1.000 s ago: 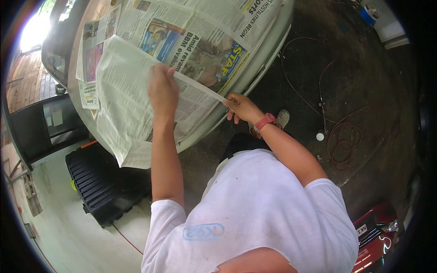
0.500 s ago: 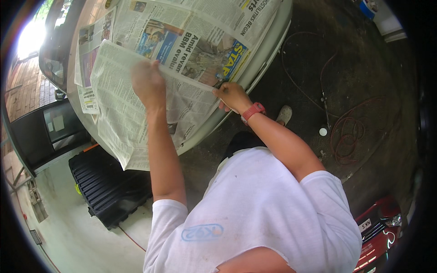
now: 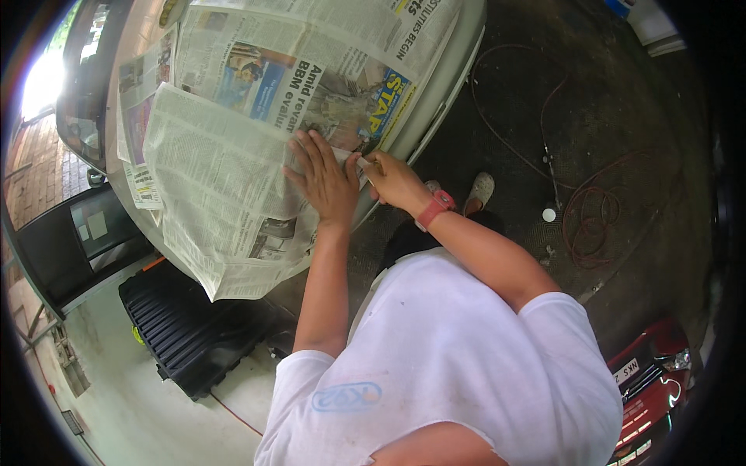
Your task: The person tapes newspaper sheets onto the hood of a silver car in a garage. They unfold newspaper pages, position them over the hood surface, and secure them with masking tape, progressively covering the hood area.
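Sheets of newspaper [image 3: 210, 171] cover the pale, curved front of a car [image 3: 464, 58]. My left hand [image 3: 326, 186] lies flat on the nearest sheet by its right edge, fingers spread. Close beside it, my right hand [image 3: 396, 180] is closed in a pinch at that edge, with a red watch [image 3: 437, 208] on its wrist. A short pale strip [image 3: 364, 161] shows between its fingers; whether it is tape or folded paper I cannot tell. The sheet's near left corner hangs loose past the car's edge.
A black ribbed plastic piece [image 3: 190, 326] lies on the floor at lower left. A thin red hose [image 3: 594, 225] coils on the dark floor to the right, near a small white disc [image 3: 549, 215]. A red car part [image 3: 653, 388] stands at lower right.
My left hand has come right and nearer along the sheet, from its upper middle to beside my right hand, and now lies flat. My right hand stays pinched at the edge.
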Action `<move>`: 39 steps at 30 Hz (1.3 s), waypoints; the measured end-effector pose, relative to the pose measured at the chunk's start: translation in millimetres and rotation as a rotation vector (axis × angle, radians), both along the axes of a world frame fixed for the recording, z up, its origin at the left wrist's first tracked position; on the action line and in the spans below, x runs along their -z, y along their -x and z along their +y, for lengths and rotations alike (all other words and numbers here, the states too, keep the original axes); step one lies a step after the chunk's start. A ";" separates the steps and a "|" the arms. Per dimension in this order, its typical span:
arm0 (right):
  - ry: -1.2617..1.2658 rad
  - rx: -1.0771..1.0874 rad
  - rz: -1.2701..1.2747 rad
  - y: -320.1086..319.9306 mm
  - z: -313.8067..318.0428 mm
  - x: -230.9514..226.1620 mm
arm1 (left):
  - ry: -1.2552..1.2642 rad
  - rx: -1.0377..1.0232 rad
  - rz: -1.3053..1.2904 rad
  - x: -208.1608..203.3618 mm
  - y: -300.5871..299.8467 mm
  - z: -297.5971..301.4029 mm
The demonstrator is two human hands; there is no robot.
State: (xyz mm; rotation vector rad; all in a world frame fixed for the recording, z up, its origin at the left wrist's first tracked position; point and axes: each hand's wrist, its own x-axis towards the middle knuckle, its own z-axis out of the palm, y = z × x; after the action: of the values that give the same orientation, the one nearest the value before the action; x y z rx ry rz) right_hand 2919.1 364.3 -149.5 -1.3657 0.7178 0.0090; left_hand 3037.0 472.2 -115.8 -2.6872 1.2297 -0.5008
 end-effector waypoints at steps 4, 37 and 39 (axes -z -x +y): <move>0.107 -0.066 0.083 30.9 -0.3 -1.8 | 0.048 0.029 -0.001 1.3 -0.7 2.7; -0.234 0.200 0.221 193.3 -94.5 61.7 | 0.220 -0.206 0.225 55.3 40.4 -4.4; -0.153 0.096 0.190 183.7 -97.5 40.7 | 0.424 -0.045 0.170 40.6 51.9 -7.2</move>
State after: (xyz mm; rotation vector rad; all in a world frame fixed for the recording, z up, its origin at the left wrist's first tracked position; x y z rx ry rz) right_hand 2735.3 266.8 -190.2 -1.1928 0.9227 0.1161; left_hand 2985.1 465.0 -156.4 -3.1618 1.2157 -0.5954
